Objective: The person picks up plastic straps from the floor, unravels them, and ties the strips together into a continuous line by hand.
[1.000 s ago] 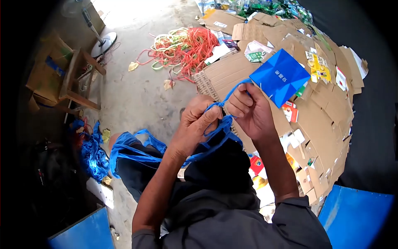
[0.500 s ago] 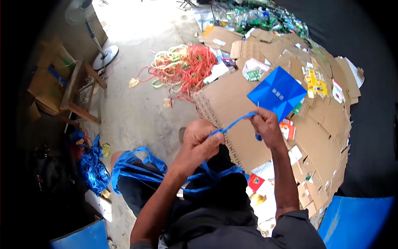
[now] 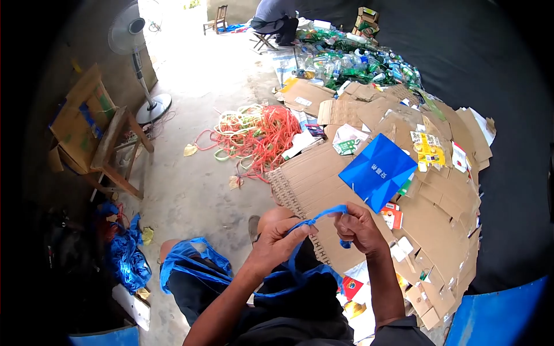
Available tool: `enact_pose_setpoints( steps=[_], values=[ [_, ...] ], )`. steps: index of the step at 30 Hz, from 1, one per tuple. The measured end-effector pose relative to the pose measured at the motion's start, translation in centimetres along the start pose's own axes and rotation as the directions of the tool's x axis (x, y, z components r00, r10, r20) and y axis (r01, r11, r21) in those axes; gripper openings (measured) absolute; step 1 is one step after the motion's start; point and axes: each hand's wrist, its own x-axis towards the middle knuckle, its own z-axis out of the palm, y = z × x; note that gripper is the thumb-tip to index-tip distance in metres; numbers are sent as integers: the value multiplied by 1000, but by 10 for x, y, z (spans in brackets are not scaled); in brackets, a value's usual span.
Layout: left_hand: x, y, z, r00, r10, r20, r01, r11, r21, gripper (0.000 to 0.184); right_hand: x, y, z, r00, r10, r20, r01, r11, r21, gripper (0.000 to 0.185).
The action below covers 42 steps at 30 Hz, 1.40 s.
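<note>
Blue strip (image 3: 329, 212) material runs between my two hands, with a small knot beside the left fingertips. My left hand (image 3: 280, 239) is closed, pinching the strip at the knot between thumb and finger. Closed as well, my right hand (image 3: 360, 229) grips the strip to the right, and a short blue end shows below its fingers. More of the blue strip (image 3: 196, 262) lies in loops across the knees and lap.
Flattened cardboard (image 3: 323, 184) spreads to the right, bearing a blue bag (image 3: 379, 172). Red and green cord (image 3: 259, 135) is heaped ahead. A fan (image 3: 138, 63), wooden stool (image 3: 118, 153) and blue pile (image 3: 128, 259) are left. Another person (image 3: 276, 17) sits beyond, near bottles (image 3: 358, 60).
The view has tilted upward, bringing the other person into sight. My right hand has moved away from my left, and the strip between them is longer than a second ago.
</note>
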Motion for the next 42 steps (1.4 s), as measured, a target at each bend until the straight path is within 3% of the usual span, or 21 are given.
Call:
enact_pose_setpoints(
  steps=[2,3,4,5,6,18,28,33,36,40,42],
  values=[
    [-3,4,-5,988,-151,31,154,982,-111,28,-1,1,5,1000,-23,14,23,999,35,36],
    [0,-1,-6,997,-52,60,56,996,-69,26,-1,0,7,998,-49,29,49,999,0,43],
    [-2,-2,-6,994,-95,46,99,990,-103,27,-1,-2,12,999,-23,-26,22,1000,-19,47],
    [-1,3,-6,995,-92,46,93,995,-21,27,-1,-3,17,996,24,-89,-25,1000,-7,48],
    [-1,2,-10,996,-35,83,34,999,11,29,-1,-1,20,994,41,-99,-39,999,13,48],
    [3,-1,-17,964,-257,67,263,958,-113,37,-3,-10,27,972,-54,-228,72,995,68,40],
    [4,1,-13,970,-244,-6,243,967,-72,32,-7,-12,24,939,-123,-320,120,992,-29,34],
    [1,5,-10,981,-196,1,196,980,-18,25,-14,-18,35,970,-94,-223,83,995,-60,19],
    [0,-3,-10,994,-110,-15,110,994,1,21,-17,-14,52,954,-150,-258,59,942,-331,22],
    [-2,-3,-9,995,-92,-44,92,996,1,21,-17,-13,75,991,-97,-93,67,957,-282,25],
    [-3,-1,-9,997,-59,-56,62,997,54,22,-12,6,74,987,-118,-109,77,943,-324,25]
  ],
)
